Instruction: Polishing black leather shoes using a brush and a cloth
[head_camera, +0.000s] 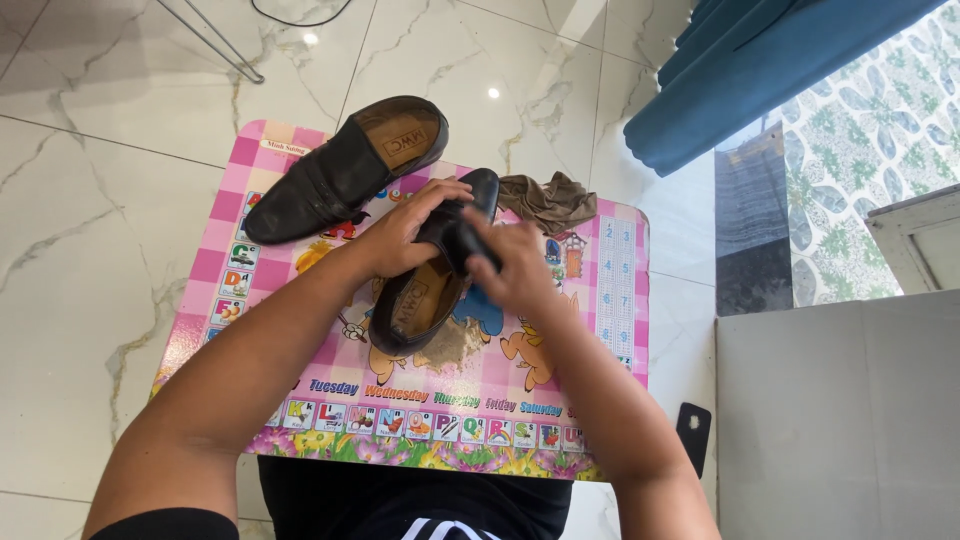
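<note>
I'm watching both hands gripping the dark shoe (425, 290) over the pink counter (600, 350) — its long axis is running diagonally, heel nearest me. Left hand (405, 235) fingers are wrapping the upper; right hand (515, 270) fingers are curling around the toe end.

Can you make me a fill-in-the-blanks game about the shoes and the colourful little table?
1. Both hands, the left hand and the right hand, hold a dark leather ____.
2. The second dark leather slip-on shoe lies on the pink checked ____.
3. A crumpled brown cloth lies beside the ____ hand.
4. Under the held dark leather slip-on shoe is a patch of sandy ____.

Missing words: shoe; table; right; dirt
</note>
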